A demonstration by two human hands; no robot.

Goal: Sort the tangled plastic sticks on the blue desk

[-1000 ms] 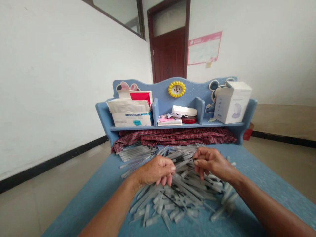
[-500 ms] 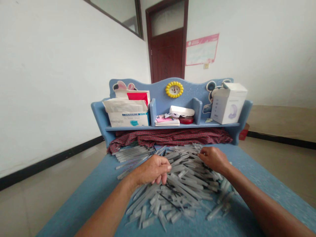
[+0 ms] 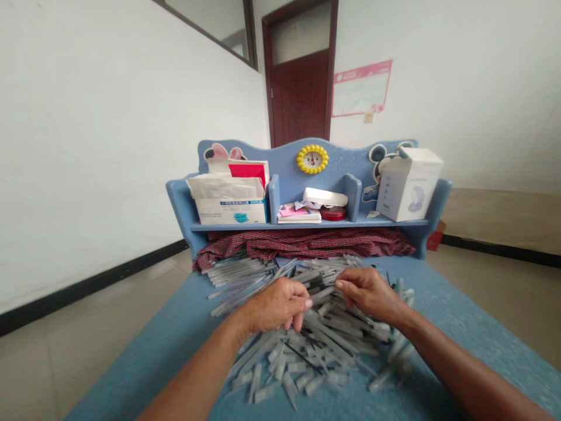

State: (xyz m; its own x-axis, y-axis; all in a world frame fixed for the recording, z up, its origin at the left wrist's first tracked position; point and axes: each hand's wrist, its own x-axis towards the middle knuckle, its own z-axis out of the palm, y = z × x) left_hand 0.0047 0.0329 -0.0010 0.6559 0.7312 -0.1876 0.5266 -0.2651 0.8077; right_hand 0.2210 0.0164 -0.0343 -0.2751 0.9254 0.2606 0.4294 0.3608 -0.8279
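Note:
A heap of grey translucent pen barrels and caps (image 3: 324, 342) lies spread over the blue desk top (image 3: 460, 327). My left hand (image 3: 276, 304) rests on the heap's left part, fingers curled and pinched on a barrel. My right hand (image 3: 370, 292) hovers over the middle of the heap, fingers closed around a small piece that I cannot name. The two hands sit close together, fingertips pointing at each other. A neat bundle of finished grey pens (image 3: 239, 272) lies at the heap's far left.
A red checked cloth (image 3: 307, 242) lies under the desk's blue shelf (image 3: 307, 223). On the shelf stand a mask box (image 3: 230, 204), booklets (image 3: 300, 215), a red tin (image 3: 333, 214) and a white carton (image 3: 407, 184). Tiled floor lies on both sides.
My right hand reached to the far side of the heap, then came back toward my left hand with its fingers closed. My left hand stayed nearly still.

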